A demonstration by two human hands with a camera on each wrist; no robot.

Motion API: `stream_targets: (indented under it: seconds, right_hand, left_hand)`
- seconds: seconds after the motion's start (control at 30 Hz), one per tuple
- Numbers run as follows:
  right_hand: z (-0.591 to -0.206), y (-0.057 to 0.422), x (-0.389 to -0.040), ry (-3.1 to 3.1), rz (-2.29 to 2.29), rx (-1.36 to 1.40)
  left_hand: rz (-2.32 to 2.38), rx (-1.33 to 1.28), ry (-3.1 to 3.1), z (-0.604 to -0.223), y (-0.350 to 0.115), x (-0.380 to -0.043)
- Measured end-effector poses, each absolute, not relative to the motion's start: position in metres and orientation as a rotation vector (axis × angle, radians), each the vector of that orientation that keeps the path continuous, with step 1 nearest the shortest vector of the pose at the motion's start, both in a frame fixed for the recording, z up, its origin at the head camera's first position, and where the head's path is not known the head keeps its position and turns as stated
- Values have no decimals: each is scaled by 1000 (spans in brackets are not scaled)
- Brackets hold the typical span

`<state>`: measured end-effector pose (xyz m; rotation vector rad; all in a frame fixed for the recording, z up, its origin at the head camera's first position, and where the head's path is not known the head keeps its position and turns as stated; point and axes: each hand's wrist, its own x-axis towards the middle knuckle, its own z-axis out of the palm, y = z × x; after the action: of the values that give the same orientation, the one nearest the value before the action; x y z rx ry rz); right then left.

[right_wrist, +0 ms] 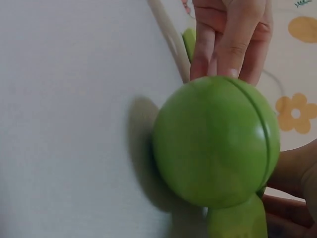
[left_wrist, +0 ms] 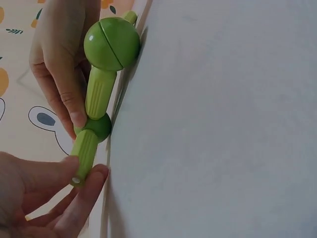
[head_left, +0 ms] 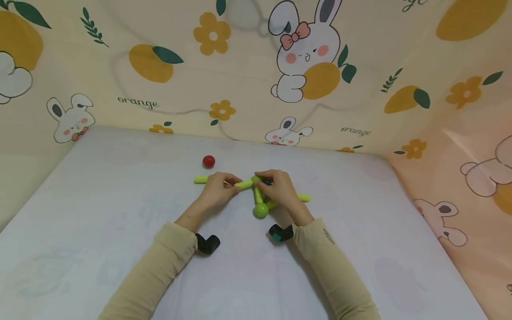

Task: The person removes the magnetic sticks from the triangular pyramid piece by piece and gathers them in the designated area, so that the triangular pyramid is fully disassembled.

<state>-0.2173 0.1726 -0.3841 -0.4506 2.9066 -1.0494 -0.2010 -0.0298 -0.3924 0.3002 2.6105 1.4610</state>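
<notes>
In the head view my left hand (head_left: pixel 219 189) pinches a short yellow-green rod (head_left: pixel 245 184) between thumb and fingers. The rod's other end meets a green ball (left_wrist: pixel 100 127), which my right hand (head_left: pixel 280 186) grips with its fingertips. From that ball a second rod (left_wrist: pixel 101 94) runs to a nearer green ball (head_left: pixel 261 210), large in the right wrist view. Another rod (head_left: pixel 273 204) leaves this nearer ball toward the right, partly hidden by my right hand. Something dark blue (head_left: pixel 269 182) shows between the right hand's fingers, mostly covered.
A loose yellow-green rod (head_left: pixel 200 179) lies left of my left hand, and a red ball (head_left: pixel 208 161) sits behind it. The end of a rod (head_left: pixel 304 197) sticks out right of my right wrist. White cloth (head_left: pixel 236 275) covers the table, with printed fabric walls (head_left: pixel 248 80) behind.
</notes>
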Motion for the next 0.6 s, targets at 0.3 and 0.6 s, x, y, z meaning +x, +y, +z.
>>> stream_targets:
  seconds: [0.3, 0.6]
  right_hand:
    - [-378, 171, -220, 2954, -948, -397]
    - [-380, 170, -220, 2936, -999, -386]
  left_hand:
    - [1452, 285, 2607, -378, -52, -185]
    - [1481, 336, 2581, -380, -76, -186]
